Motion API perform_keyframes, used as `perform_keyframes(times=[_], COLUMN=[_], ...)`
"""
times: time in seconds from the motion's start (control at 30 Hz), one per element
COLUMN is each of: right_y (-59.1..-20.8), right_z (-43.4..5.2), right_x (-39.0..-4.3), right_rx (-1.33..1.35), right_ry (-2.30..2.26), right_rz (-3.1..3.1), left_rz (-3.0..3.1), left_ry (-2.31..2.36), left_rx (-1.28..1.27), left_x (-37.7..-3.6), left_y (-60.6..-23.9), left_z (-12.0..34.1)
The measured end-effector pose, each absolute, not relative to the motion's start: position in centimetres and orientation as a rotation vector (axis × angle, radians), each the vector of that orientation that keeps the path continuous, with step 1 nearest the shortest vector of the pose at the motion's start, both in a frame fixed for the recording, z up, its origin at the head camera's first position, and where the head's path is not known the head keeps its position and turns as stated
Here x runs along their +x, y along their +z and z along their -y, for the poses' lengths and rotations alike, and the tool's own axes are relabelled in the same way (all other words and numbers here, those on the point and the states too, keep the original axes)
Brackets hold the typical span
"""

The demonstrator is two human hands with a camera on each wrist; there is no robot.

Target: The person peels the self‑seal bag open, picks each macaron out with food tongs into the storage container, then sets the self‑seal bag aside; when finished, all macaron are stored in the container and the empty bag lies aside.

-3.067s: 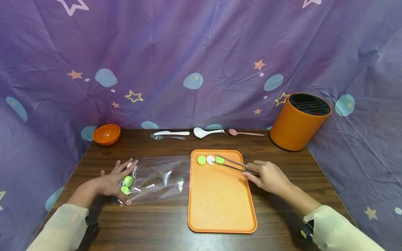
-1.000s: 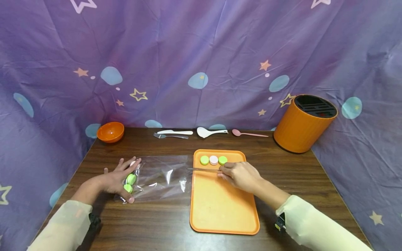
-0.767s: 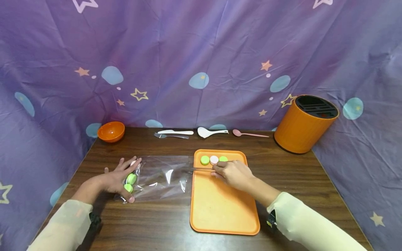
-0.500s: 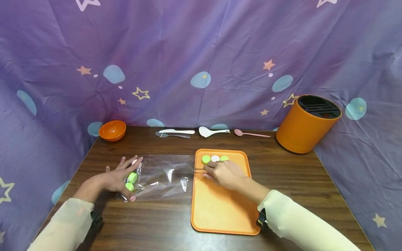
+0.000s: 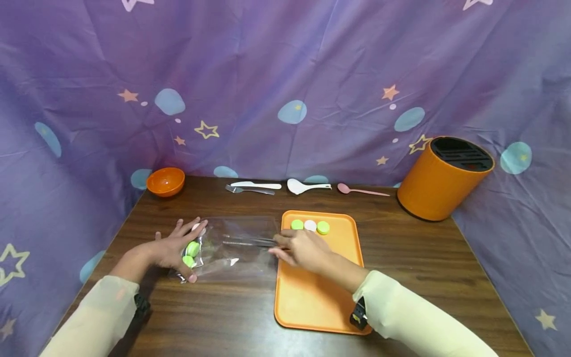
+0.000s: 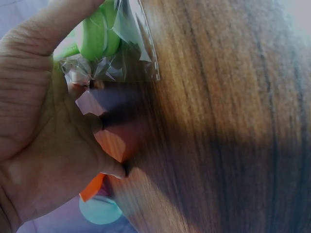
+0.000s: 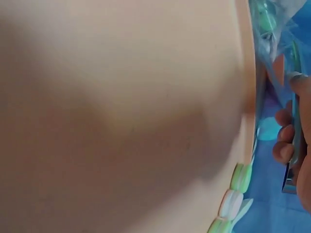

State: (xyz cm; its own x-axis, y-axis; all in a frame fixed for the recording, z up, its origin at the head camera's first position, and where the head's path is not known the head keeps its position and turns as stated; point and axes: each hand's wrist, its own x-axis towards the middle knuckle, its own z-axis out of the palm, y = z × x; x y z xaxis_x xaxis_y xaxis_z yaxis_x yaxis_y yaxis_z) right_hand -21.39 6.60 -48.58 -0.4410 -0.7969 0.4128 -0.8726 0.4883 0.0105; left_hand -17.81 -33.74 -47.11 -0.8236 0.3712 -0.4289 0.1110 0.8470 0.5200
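My left hand (image 5: 177, 250) grips the left end of a clear plastic bag (image 5: 232, 245) on the wooden table, thumb and fingers around green discs (image 5: 192, 248) inside it. The left wrist view shows the thumb over those green discs (image 6: 97, 36) in the bag (image 6: 131, 58). My right hand (image 5: 300, 248) holds metal tongs (image 5: 247, 241) pointing left, tips over or in the bag, nothing between them. An orange tray (image 5: 321, 287) lies under that hand. Along its far edge sit a green disc (image 5: 297, 224), a pale pink disc (image 5: 310, 225) and a second green disc (image 5: 323, 227).
At the back of the table lie an orange bowl (image 5: 165, 181), a fork and knife (image 5: 250, 187), a white ladle spoon (image 5: 308, 187) and a pink spoon (image 5: 362, 190). An orange knife block (image 5: 443, 178) stands back right. Purple cloth walls the table in.
My right hand left a green disc on the tray, then swung the tongs from the tray leftward to the bag. The left hand kept its hold on the bag.
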Motion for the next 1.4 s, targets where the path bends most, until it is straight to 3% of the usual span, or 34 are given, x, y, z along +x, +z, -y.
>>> perform_keyframes(times=[0.4, 1.4], right_y=[-48.6, -48.5], right_z=[-5.7, 0.6], right_x=[-21.0, -20.2], right_rx=[1.391, 1.487], right_ry=[-0.005, 0.074], right_rz=[2.415, 2.569], left_rz=[-2.493, -2.523], left_ry=[0.654, 0.693], left_rx=[0.358, 0.427], left_x=[-17.9, -17.9], left_y=[-47.2, -47.5], left_z=[33.7, 34.4])
